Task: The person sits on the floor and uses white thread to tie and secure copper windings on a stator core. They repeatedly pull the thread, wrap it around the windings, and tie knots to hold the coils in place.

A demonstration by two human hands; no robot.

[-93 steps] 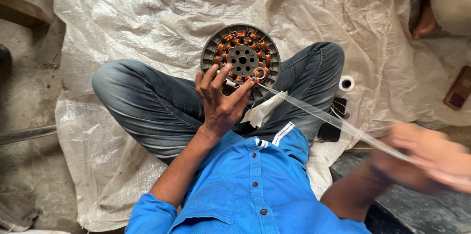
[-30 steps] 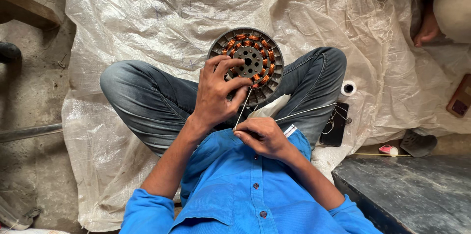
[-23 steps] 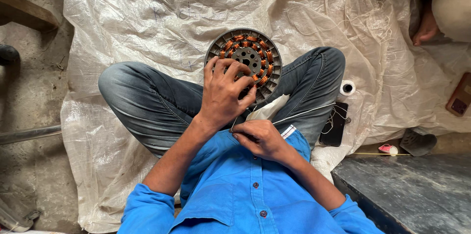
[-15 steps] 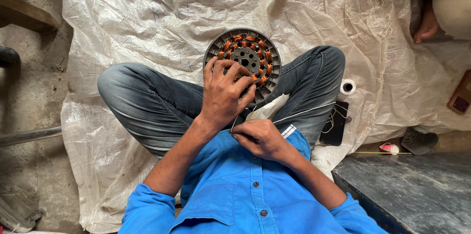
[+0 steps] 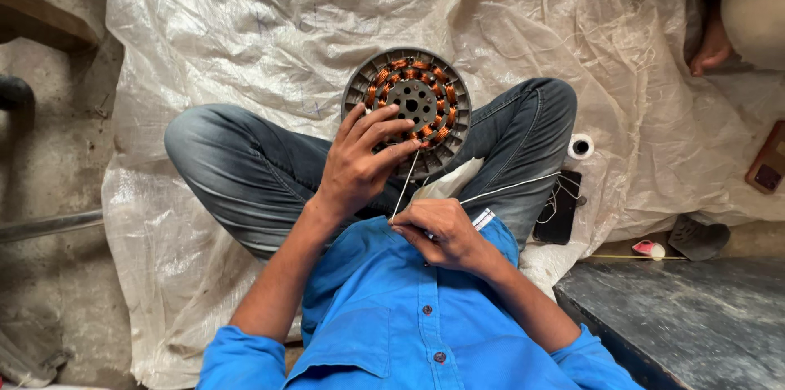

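Observation:
A round grey motor stator [image 5: 409, 104] with copper coils rests between my crossed legs. My left hand [image 5: 360, 165] lies over its near edge, fingers spread across the windings and holding it. My right hand [image 5: 437, 230] is closed close to my chest, pinching a thin white strip [image 5: 405, 186] that runs taut up to the stator. A second stretch of the strip [image 5: 511, 188] leads off to the right over my knee.
A white woven sheet [image 5: 270, 22] covers the floor. A small white tape roll [image 5: 580, 145] and a black phone [image 5: 558, 208] lie by my right knee. Another person's foot [image 5: 713, 47] is at top right. A dark slab [image 5: 679, 316] fills the lower right.
Three seconds ago my right hand was stretched far out to the right pulling the strip; it has come back to my chest. Over the last second both hands barely moved.

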